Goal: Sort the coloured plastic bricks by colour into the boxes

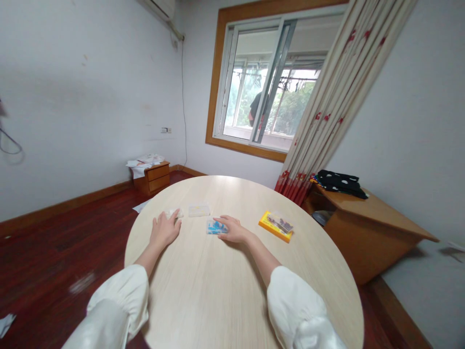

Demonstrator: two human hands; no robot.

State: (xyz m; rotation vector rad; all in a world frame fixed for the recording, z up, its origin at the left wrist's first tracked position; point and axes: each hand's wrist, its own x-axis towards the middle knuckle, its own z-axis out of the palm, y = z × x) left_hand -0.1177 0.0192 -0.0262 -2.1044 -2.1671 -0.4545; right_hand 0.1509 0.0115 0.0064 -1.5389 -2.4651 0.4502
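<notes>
The right hand (233,230) holds a small see-through box with blue bits (213,227) by its right end, with the thumb on the near side and the fingers on the far side. The box is on the table (214,295), near the middle. The left hand (165,230) has its fingers spread by a little clear thing (176,213) (I can't tell if it is gripping it). Just past the hands, between them, lies a flat clear case (199,210). Over to the right, well apart from the hands, is a yellow box (267,224) with a see-through box of dark bits (282,222) on top. Farther out, a patterned curtain (327,116) hangs by the window (269,87).
</notes>
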